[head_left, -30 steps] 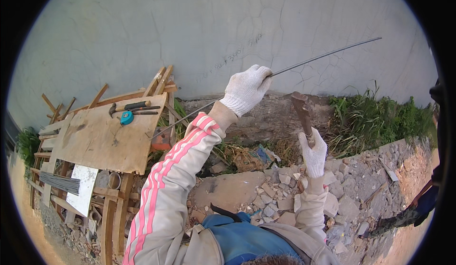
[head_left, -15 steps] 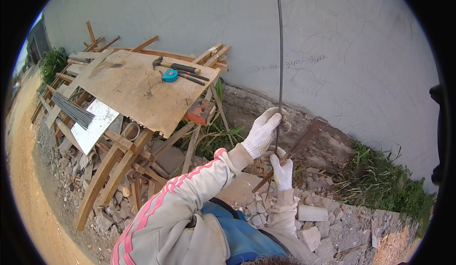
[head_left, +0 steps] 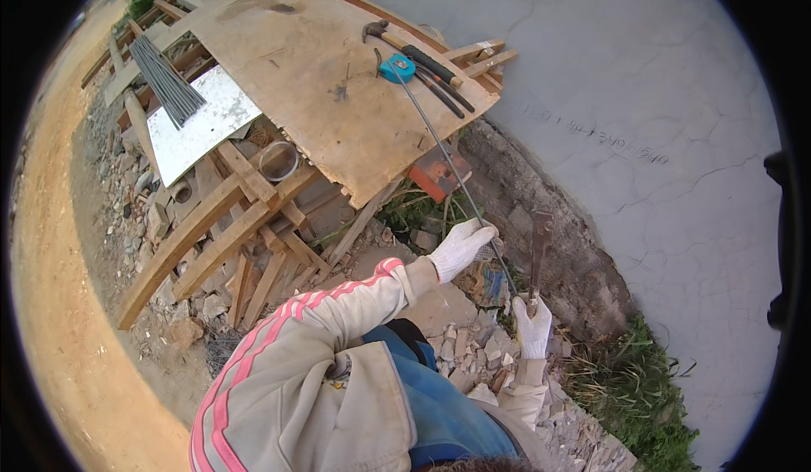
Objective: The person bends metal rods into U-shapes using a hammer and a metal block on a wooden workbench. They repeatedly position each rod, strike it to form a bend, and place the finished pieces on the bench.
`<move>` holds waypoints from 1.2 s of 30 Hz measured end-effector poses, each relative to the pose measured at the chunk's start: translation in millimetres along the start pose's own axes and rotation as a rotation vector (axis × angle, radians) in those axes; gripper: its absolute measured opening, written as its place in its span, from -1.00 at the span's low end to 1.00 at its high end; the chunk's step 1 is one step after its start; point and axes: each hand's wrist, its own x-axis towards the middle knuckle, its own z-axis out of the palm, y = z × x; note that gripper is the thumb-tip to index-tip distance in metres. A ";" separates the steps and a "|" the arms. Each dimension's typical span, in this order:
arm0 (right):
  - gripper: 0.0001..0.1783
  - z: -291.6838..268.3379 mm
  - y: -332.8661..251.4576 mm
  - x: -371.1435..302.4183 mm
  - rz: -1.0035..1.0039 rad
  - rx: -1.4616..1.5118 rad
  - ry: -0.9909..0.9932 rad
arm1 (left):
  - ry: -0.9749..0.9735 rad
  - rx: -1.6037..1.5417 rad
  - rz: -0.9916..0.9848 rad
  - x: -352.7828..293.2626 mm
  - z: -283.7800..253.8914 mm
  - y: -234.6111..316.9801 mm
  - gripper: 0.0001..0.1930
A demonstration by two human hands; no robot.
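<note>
My left hand (head_left: pixel 462 248), in a white knit glove, is closed around a thin dark steel rod (head_left: pixel 444 150). The rod slants from above the plywood board down to my right hand. That hand (head_left: pixel 532 327), gloved alike, grips a rusty flat metal bar (head_left: pixel 539 248) standing roughly upright. Beside its fingers the rod's lower end meets the bar; whether the fingers also hold the rod is hidden. Past the rod's upper end, a teal tape measure (head_left: pixel 398 69), a hammer (head_left: pixel 422 56) and a tool with two dark handles (head_left: pixel 441 89) lie on the board.
The plywood board (head_left: pixel 296 66) rests on a rough timber frame (head_left: pixel 198 240). A bundle of steel rods (head_left: pixel 165 79) and a white sheet (head_left: pixel 198 125) lie on its left. A red block (head_left: pixel 439 174) sits beneath the board's corner. Rubble, grass (head_left: pixel 629 387) and a grey wall (head_left: pixel 659 66) border me.
The rod has swung from near vertical to slanting left over the board. My hands have moved farther apart, and the rusty bar has turned more upright. The view has shifted toward the board.
</note>
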 end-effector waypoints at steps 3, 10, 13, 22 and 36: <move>-0.71 -28.4 -0.1 16.4 -0.082 -0.161 0.015 | -0.026 0.001 -0.062 22.3 4.3 -20.7 -0.68; -0.68 -70.6 1.7 52.9 -0.221 -0.257 -0.007 | 0.016 -0.032 -0.116 55.7 32.1 -38.4 -0.70; -0.72 -81.3 1.6 59.2 -0.198 -0.242 -0.093 | 0.042 -0.100 -0.137 50.6 44.6 -45.3 -0.70; -0.70 -94.1 51.6 63.8 0.001 -0.046 -0.238 | 0.217 0.066 -0.089 36.1 65.7 -81.7 -0.67; -0.68 -68.5 76.2 -25.7 -0.057 -0.017 -0.171 | 0.019 -0.136 -0.108 -12.3 48.6 -110.8 -0.72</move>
